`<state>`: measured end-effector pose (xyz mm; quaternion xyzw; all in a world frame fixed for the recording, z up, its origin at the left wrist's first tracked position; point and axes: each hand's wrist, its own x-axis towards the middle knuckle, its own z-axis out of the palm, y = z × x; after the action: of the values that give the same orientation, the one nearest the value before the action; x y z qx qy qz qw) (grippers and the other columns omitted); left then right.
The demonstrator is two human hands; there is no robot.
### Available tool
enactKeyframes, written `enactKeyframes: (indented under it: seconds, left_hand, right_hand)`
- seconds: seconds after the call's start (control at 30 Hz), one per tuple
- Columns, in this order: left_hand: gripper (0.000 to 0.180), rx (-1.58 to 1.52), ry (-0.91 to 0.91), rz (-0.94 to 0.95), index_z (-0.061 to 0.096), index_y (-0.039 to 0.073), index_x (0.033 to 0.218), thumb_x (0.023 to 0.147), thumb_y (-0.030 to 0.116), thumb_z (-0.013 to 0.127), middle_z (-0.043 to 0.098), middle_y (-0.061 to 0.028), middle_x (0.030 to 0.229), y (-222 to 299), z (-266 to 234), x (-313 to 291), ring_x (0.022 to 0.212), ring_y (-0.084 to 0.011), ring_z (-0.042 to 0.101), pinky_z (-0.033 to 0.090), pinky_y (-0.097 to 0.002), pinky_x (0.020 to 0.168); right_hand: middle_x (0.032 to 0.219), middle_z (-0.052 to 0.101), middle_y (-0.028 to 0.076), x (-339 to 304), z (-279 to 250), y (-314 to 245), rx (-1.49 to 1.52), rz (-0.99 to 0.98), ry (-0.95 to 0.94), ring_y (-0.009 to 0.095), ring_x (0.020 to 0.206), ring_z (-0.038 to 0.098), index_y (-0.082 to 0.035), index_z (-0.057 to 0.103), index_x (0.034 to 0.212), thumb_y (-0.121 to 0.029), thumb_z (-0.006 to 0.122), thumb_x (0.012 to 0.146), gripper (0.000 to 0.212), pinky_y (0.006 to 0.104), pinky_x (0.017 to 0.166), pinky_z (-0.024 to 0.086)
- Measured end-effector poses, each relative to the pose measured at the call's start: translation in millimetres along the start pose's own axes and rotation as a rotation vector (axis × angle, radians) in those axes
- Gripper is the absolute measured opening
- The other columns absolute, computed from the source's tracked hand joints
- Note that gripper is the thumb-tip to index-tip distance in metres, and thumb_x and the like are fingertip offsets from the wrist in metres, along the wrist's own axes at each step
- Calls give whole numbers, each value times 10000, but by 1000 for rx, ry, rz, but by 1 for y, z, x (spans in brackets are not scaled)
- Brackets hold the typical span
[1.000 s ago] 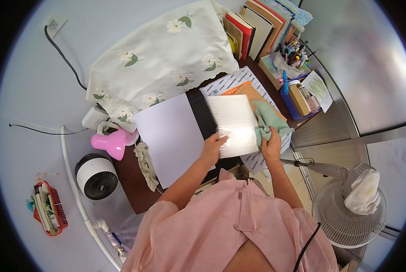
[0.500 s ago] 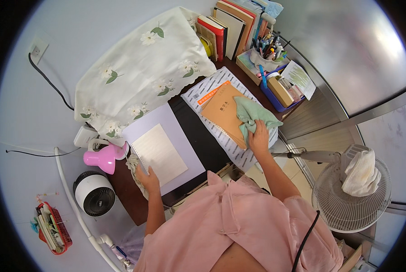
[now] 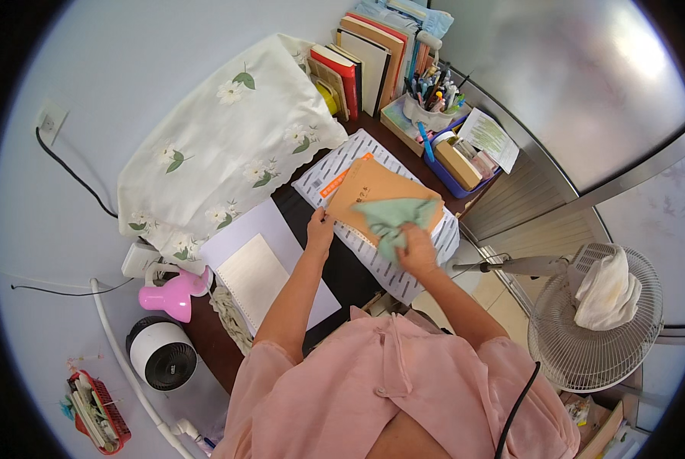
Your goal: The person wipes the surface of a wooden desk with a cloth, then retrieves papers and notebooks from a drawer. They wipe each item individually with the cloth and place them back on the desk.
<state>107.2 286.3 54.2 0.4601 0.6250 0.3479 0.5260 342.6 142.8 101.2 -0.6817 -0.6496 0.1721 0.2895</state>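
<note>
My left hand (image 3: 321,230) pinches the left corner of a tan-covered spiral notebook (image 3: 378,183), fingers closed at its edge. In my right hand (image 3: 416,252) is a bunched green cloth (image 3: 392,219), slightly blurred, which lies over the notebook's near right part. Under the notebook, an orange-edged item shows a narrow strip, and below that lies a white package with dark dashes (image 3: 404,280). Left of these, an opened notepad of blank pages (image 3: 254,278) rests on a pale lilac sheet (image 3: 323,304).
A white flowered cloth (image 3: 212,145) drapes over something at the back. Upright books (image 3: 367,65), a pen holder (image 3: 432,115) and a blue basket (image 3: 451,180) stand at the back right. A pink lamp (image 3: 168,300), a small fan (image 3: 163,352) and a crumpled cloth (image 3: 230,317) are left; a larger fan (image 3: 587,359) is right.
My left hand has moved from the notepad's left side to the tan notebook's corner. My right hand has drawn the green cloth left and nearer across the cover.
</note>
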Motion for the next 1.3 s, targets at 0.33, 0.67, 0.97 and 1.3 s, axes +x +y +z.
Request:
enactKeyframes:
  seconds: [0.33, 0.67, 0.97, 1.3]
  left_hand:
    - [174, 19, 31, -28, 637, -58, 945, 841, 80, 657, 651, -74, 817, 28, 13, -34, 705, -170, 617, 500, -273, 678]
    - [194, -578, -156, -403, 580, 2, 1027, 861, 79, 646, 658, -80, 936, -5, 5, -74, 782, -194, 636, 528, -326, 747]
    - [225, -583, -70, -16, 632, -35, 1072, 884, 88, 649, 675, -55, 956, 116, 20, -85, 832, -149, 649, 525, -278, 706]
    - [254, 541, -244, 1324, 638, 21, 1017, 777, -14, 566, 640, -128, 1063, 166, 39, -144, 1014, -294, 610, 476, -372, 892]
  right_hand:
    - [1245, 547, 173, 101, 39, -2, -13, 15, 174, 351, 1124, 528, -44, 509, 1212, -183, 702, 756, 514, 484, 972, 386]
    - [1255, 538, 188, -3, 16, 33, -35, -111, 249, 352, 1186, 503, -54, 533, 1206, -120, 667, 725, 504, 475, 960, 392]
    - [1079, 639, 177, 10, -29, 26, 591, 578, 603, 299, 1001, 612, -15, 544, 1215, -308, 657, 869, 467, 369, 883, 461]
    - [1048, 643, 96, 0, -59, 42, 879, 655, 703, 178, 956, 586, -18, 577, 1187, -261, 658, 888, 395, 308, 843, 460]
